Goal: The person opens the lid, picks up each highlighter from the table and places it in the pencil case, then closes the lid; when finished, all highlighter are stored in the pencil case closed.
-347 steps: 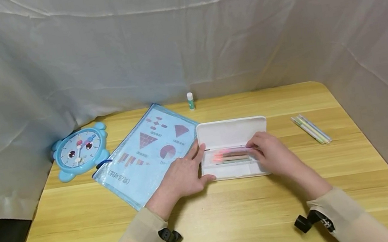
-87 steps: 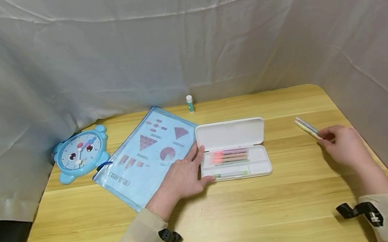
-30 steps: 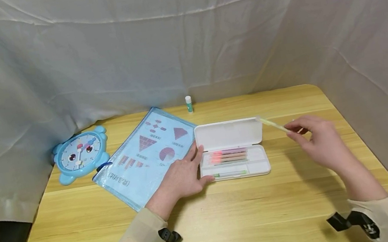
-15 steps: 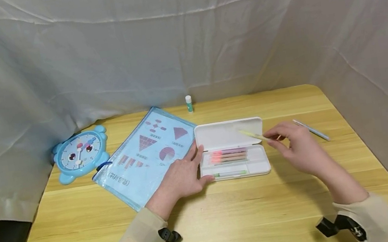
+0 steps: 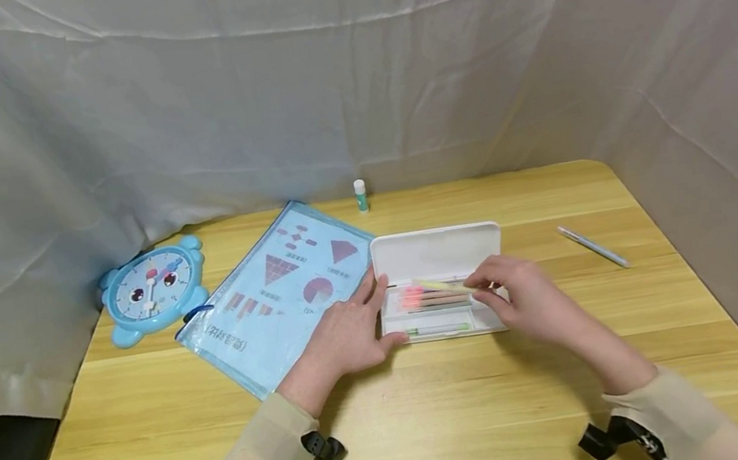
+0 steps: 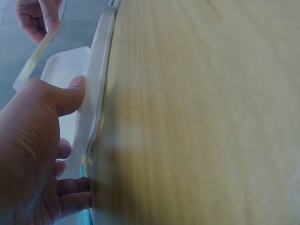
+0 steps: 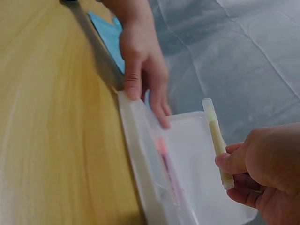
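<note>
My right hand point(image 5: 526, 300) pinches a yellow marker pen point(image 5: 440, 284) between thumb and fingers. In the right wrist view the marker pen point(image 7: 217, 140) shows a clear cap on its far end. It hovers over the back compartment of a white pencil case point(image 5: 437, 252), whose lid stands open. Several pens with pink ends point(image 5: 433, 301) lie in that compartment; a green pen point(image 5: 437, 329) lies in the front one. My left hand point(image 5: 349, 334) holds the case's left end, thumb at the near corner and fingers toward the hinge.
To the right lies a blue pen point(image 5: 593, 247). A blue zip folder point(image 5: 264, 293) with printed charts sits left of the case, beside a blue toy clock point(image 5: 154, 290). Behind the case stands a glue stick point(image 5: 361, 195). Grey cloth point(image 5: 348, 90) hangs behind the table.
The green pen has entered the front compartment. My right hand has lifted the yellow marker pen from the right and carried it left over the case. My left hand stays at the case.
</note>
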Demonstrator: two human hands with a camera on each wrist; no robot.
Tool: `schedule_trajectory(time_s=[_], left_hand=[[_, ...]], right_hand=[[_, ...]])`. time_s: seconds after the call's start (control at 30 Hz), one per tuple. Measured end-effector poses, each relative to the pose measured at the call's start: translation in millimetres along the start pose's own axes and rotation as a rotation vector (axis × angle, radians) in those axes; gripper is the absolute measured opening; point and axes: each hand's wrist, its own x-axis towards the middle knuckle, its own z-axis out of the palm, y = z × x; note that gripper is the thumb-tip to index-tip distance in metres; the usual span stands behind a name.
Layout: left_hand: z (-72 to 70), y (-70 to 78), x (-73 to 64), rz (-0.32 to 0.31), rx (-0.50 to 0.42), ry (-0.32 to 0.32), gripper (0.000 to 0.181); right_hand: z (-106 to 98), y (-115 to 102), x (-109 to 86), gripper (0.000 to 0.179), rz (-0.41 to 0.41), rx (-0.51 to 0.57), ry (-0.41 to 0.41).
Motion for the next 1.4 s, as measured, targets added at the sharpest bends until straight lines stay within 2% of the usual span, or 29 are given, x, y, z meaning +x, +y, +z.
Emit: schedule_trajectory(time_s=[0.23, 0.63, 0.83, 1.07, 1.4], left_hand=[[0.0, -0.2, -0.2, 0.004, -0.006, 0.011, 0.102], [0.6, -0.5, -0.1, 0.002, -0.014, 0.018, 0.102], [1.3, -0.8, 0.0, 0.002, -0.014, 0.016, 0.102], [1.4, -1.0, -0.2, 0.0, -0.016, 0.016, 0.102], [1.9, -1.1, -0.2, 0.001, -0.014, 0.022, 0.102]], right_hand=[[19, -4, 4.2, 0.02, 0.047, -0.02, -0.099], [45, -3, 6.3, 0.014, 0.052, -0.066, -0.222], [49, -2, 5.9, 0.014, 0.037, -0.094, -0.24], [49, -3, 7.0, 0.018, -0.019, -0.138, -0.294], [49, -2, 5.4, 0.016, 0.01, -0.093, -0.259]])
